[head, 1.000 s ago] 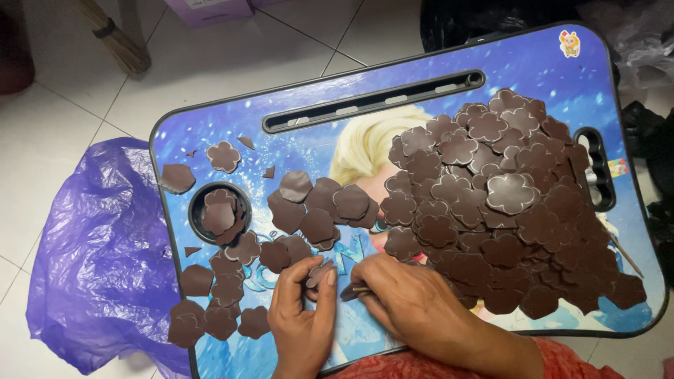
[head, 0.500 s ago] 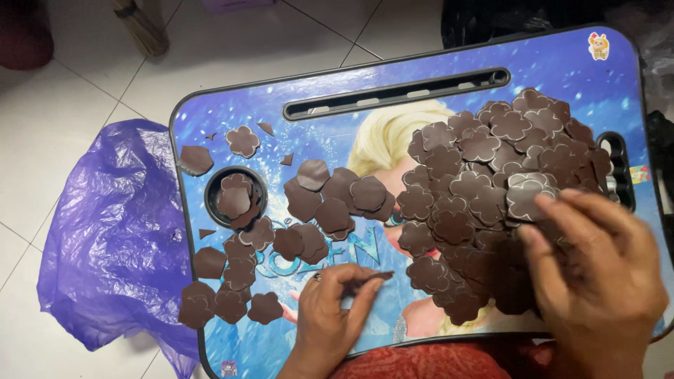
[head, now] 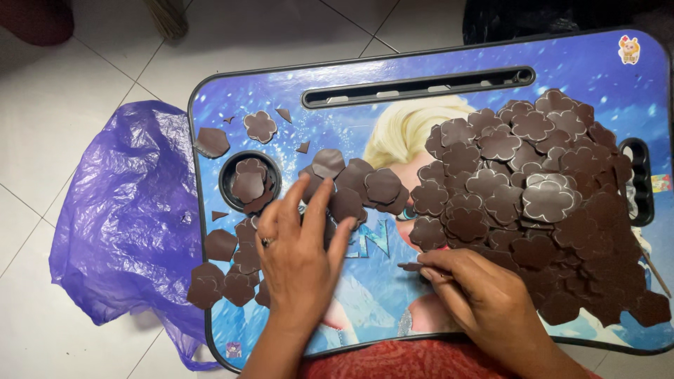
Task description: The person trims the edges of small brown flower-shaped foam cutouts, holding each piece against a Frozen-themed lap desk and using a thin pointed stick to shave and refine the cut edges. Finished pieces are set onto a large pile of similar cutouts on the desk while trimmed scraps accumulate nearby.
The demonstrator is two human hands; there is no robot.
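Observation:
A blue lap table (head: 351,77) with a cartoon picture lies across my lap. A large heap of dark brown flower-shaped cutouts (head: 533,189) covers its right half. A smaller group of brown cutouts (head: 361,186) lies in the middle. My left hand (head: 302,245) lies flat with fingers spread on the middle group, a ring on one finger. Beside the heap's lower edge, my right hand (head: 477,291) pinches one thin brown cutout (head: 409,267) together with a thin stick.
A round cup hole (head: 250,180) in the table's left side holds a few cutouts. More cutouts (head: 221,277) sit along the left edge. A crumpled purple plastic bag (head: 119,217) lies on the white tiled floor to the left. A long slot (head: 418,85) runs along the table's top.
My left hand has moved up from the table's near edge onto the middle cutouts. My right hand has left the big heap and come down-left, now holding a single cutout.

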